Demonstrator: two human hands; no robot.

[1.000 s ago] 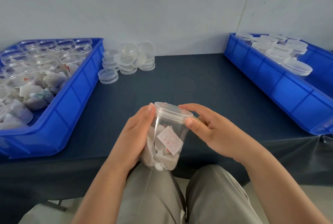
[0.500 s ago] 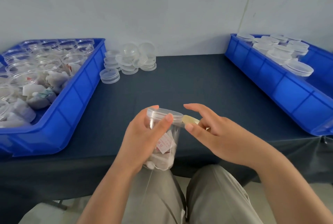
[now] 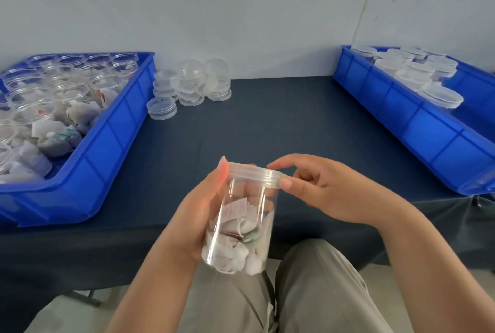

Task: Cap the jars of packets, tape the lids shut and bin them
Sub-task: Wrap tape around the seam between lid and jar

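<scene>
A clear plastic jar [image 3: 241, 225] of white packets hangs over my lap at the table's front edge, with a clear lid [image 3: 254, 173] on top. My left hand [image 3: 198, 215] grips the jar's body, thumb up against the lid's left side. My right hand [image 3: 321, 188] is at the lid's right edge, where thumb and fingers pinch a small yellowish strip of tape [image 3: 285, 178] against the rim. A thin clear strip hangs down the jar's front.
The blue bin [image 3: 101, 150] on the left holds several open jars of packets. Loose clear lids [image 3: 187, 86] are stacked at the back by the wall. The blue bin [image 3: 401, 113] on the right holds several capped jars. Dark cloth covers the table [image 3: 267, 118].
The jar has turned in my left hand and come upright. My right hand has brought the tape piece in against the lid's right edge.
</scene>
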